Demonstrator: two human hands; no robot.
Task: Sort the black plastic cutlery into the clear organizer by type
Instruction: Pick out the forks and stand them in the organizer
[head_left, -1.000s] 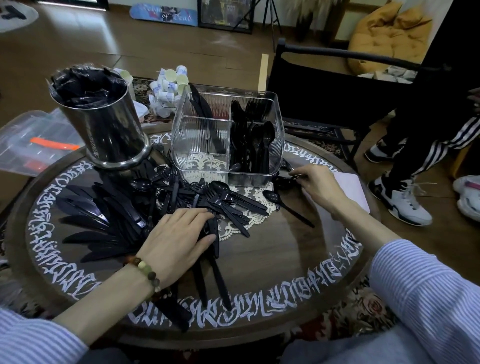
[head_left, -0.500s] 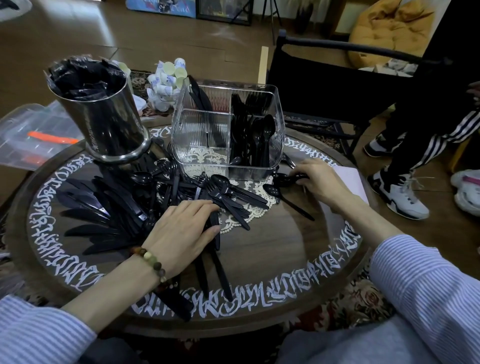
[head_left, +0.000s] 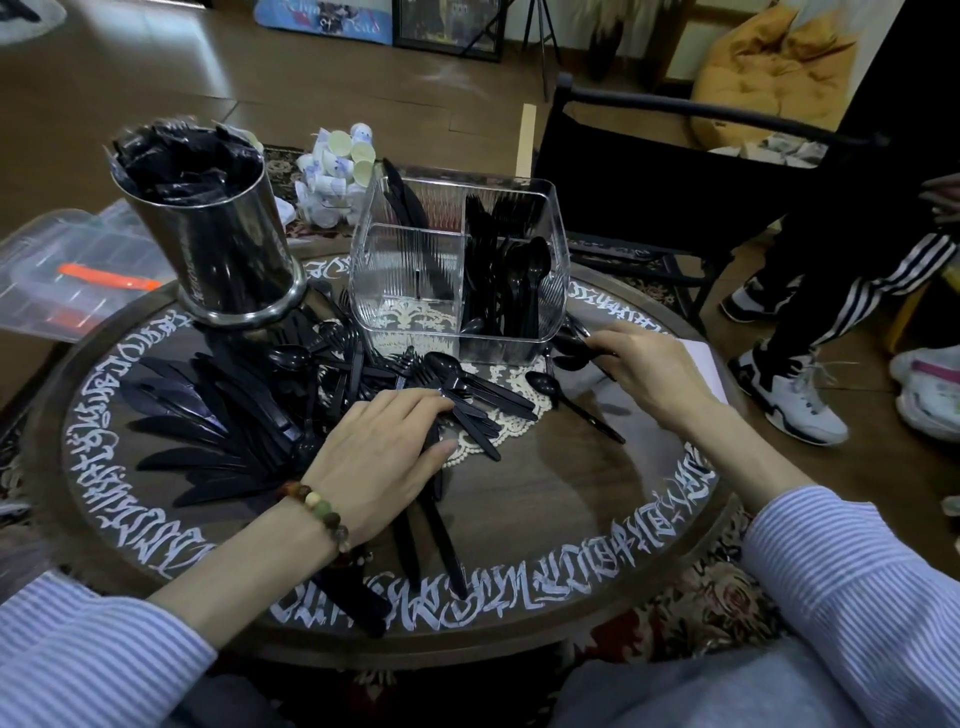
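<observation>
Looking down from your head camera, you see a round dark table (head_left: 545, 499) ringed with white lettering. Your left hand (head_left: 379, 457) lies palm down with relaxed, nearly straight fingers on a scattered pile of black cutlery (head_left: 291, 405); a beaded bracelet (head_left: 319, 512) circles that wrist. Knives fan out to the left of the pile, with forks and spoons mixed nearer the middle.

Your right hand (head_left: 649, 374) is at the front right corner of the clear organizer (head_left: 457, 260), its fingers curled round a few black spoons (head_left: 569, 351) held low over the table. One loose spoon (head_left: 566, 400) lies on the lace doily (head_left: 498, 415) between your hands.

The organizer stands at the far middle of the table. Its right compartments hold upright forks and spoons, a few knives lean in the back left one, and the front left one looks bare.

A shiny metal canister (head_left: 218, 234) stuffed with black plastic stands to the organizer's left.
</observation>
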